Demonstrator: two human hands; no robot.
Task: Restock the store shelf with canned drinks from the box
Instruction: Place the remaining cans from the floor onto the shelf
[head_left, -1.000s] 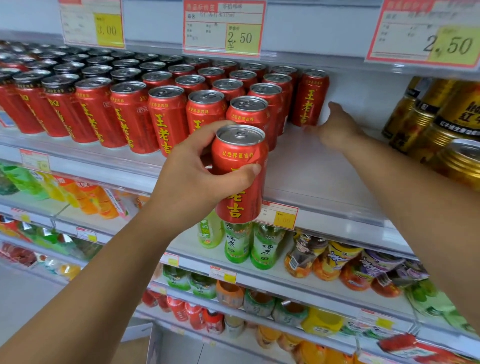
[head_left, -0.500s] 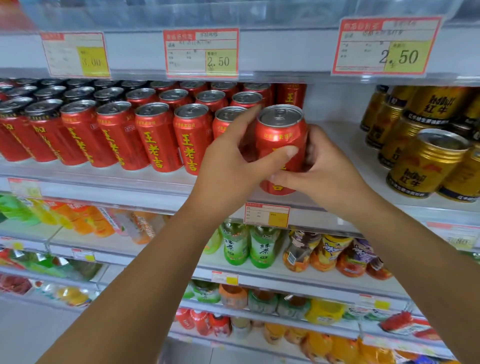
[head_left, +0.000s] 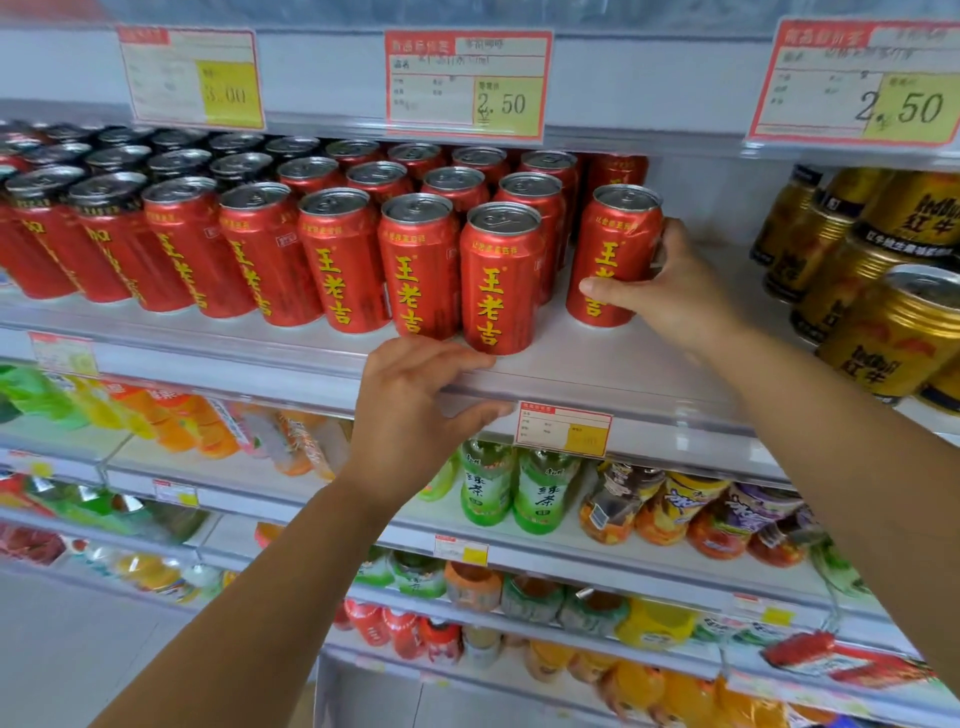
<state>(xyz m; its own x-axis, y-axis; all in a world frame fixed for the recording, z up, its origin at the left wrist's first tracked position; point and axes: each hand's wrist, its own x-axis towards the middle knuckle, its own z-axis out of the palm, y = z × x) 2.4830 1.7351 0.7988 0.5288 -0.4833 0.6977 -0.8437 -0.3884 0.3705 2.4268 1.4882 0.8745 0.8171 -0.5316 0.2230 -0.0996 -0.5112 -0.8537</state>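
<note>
Head view, right hand: our right hand (head_left: 675, 291) is wrapped around the red can (head_left: 615, 254), thumb across the front label and fingers curled behind, so the can is pinched from both sides.
Head view, can position: the can stands upright on the shelf (head_left: 623, 364), in the second row back, one gap to the right of the red cans (head_left: 337, 254). We judge we hold it low on the body to slide it into line without tipping it.
Head view, left hand: our left hand (head_left: 415, 410) holds nothing; its fingers are loosely spread over the shelf's front edge, the thumb under the lip, most likely to steady us while we reach.
Head view, box: the supply box is not in sight.
Head view, open room: bare shelf lies in front of the held can and to its right, up to the gold cans (head_left: 883, 291). There is a narrow gap between it and the nearest red can on its left.
Head view, edges: the front lip with its price tag (head_left: 563, 428) is close below; the shelf above leaves little headroom, so we would slide, not lift.
</note>
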